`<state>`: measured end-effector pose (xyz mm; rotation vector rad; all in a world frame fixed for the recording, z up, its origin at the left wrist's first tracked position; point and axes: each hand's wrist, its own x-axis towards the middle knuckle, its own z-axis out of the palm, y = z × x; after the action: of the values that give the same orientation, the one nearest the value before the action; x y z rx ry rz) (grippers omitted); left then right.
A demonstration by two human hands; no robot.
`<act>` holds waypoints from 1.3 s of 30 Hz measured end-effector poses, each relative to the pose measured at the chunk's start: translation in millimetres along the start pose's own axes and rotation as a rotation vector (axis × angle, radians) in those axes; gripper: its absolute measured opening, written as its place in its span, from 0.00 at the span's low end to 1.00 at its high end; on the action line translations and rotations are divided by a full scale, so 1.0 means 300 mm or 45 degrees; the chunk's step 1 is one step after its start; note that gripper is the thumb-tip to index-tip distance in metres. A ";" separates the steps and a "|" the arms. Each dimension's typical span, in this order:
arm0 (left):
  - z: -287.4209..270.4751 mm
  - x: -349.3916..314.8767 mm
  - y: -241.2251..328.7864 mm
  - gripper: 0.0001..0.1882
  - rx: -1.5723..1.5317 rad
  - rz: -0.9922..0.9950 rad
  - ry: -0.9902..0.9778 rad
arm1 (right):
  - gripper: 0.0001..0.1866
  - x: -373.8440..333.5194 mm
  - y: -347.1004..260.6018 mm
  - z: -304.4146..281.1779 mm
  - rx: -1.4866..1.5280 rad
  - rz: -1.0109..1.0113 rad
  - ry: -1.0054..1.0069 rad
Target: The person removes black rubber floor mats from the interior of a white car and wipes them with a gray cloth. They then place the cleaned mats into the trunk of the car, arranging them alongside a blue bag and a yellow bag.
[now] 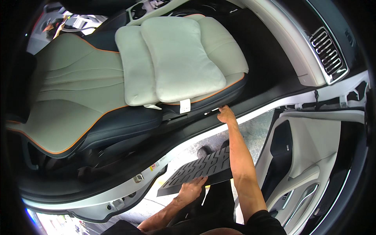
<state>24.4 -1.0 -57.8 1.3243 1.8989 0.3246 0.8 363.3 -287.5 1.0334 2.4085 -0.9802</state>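
Note:
My left hand (192, 188) grips the near edge of a black floor mat (205, 166) with a raised tread pattern, fingers over its top and thumb hidden. The mat is tilted in front of my legs, outside the car's door sill. My right arm reaches over the sill, and my right hand (226, 115) is curled at the lower side of a light grey car seat (84, 74) with orange piping, close to a small bright strip of trim. What its fingertips hold or press is hidden. Two pale cushions (184, 58) lie overlapping on the seat, fabric tags hanging from their edges.
The white door sill (192, 138) runs between me and the seat. At right stands the open car door (309, 156) with its light inner panel and handle. Beyond the seat's front is the dark footwell (270, 70), below a dashboard with an air vent (329, 53).

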 end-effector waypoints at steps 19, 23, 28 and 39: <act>-0.001 -0.037 -0.020 0.31 0.009 0.033 0.044 | 0.19 -0.061 -0.103 0.048 -0.059 0.009 0.114; -0.011 -0.026 -0.018 0.32 -0.052 -0.024 -0.001 | 0.27 -0.031 -0.084 0.082 0.039 0.137 0.058; -0.019 -0.027 -0.019 0.32 -0.024 0.013 0.014 | 0.35 -0.062 -0.109 0.079 0.132 0.111 0.098; 0.003 -0.027 -0.027 0.32 -0.032 -0.004 0.020 | 0.36 -0.069 -0.125 0.087 0.195 0.145 0.112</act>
<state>20.8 -11.8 -59.7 1.3056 1.9043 0.3570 -11.7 315.9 -277.4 1.2776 2.3428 -1.1143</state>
